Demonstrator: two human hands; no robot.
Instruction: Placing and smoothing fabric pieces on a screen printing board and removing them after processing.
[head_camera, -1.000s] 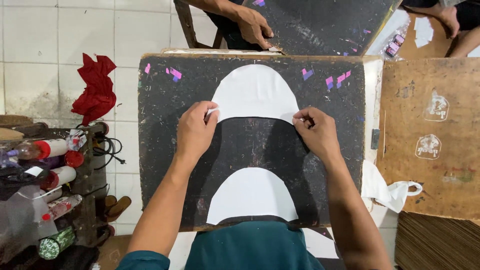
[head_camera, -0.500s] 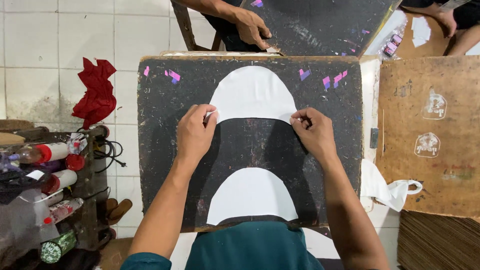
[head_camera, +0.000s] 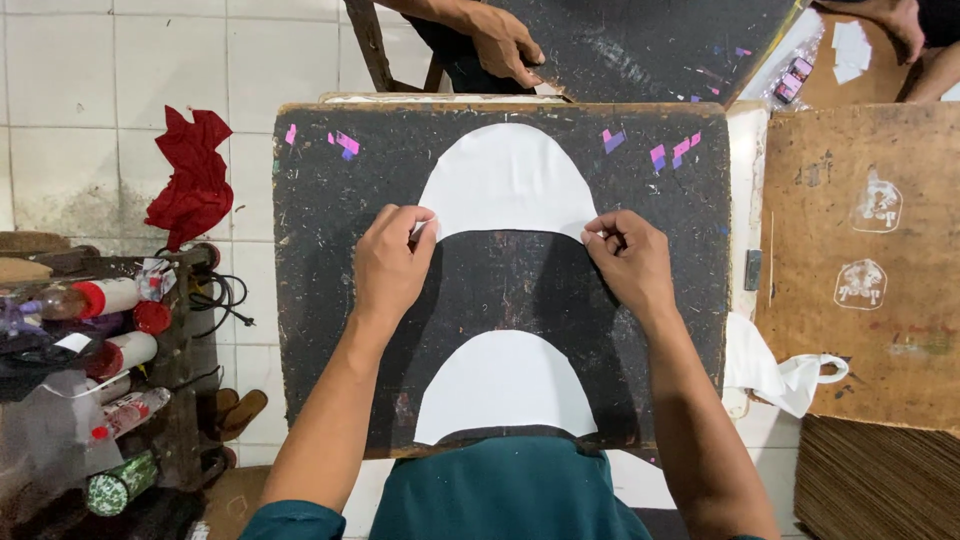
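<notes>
both hands pinch the upper white cutout on the black board

the upper white cutout (head_camera: 508, 182), a dome shape with a curved lower edge, lies flat on the dark, scuffed worktop (head_camera: 320, 300). the left hand (head_camera: 392, 265) has its fingers (head_camera: 418, 222) closed on the cutout's lower left corner, and the right hand (head_camera: 630, 262) has its fingers (head_camera: 600, 236) closed on the lower right corner, so the piece spans the gap between the two hands. nearer the body than both sets of fingers, a second white cutout (head_camera: 505, 385) of the same shape lies on the worktop, well apart from the hands and just above the teal shirt (head_camera: 500, 495). small pink tape scraps (head_camera: 345, 142) dot the far edge of the board beyond the fingers. outward to the left of the left hand, a red cloth (head_camera: 192, 175) hangs by the tiled wall, with bottles with red caps (head_camera: 105, 298) below it. to the right of the right hand sits a brown board (head_camera: 860, 260). beyond the worktop, another person's hand (head_camera: 505, 45) rests on a separate dark board.
</notes>
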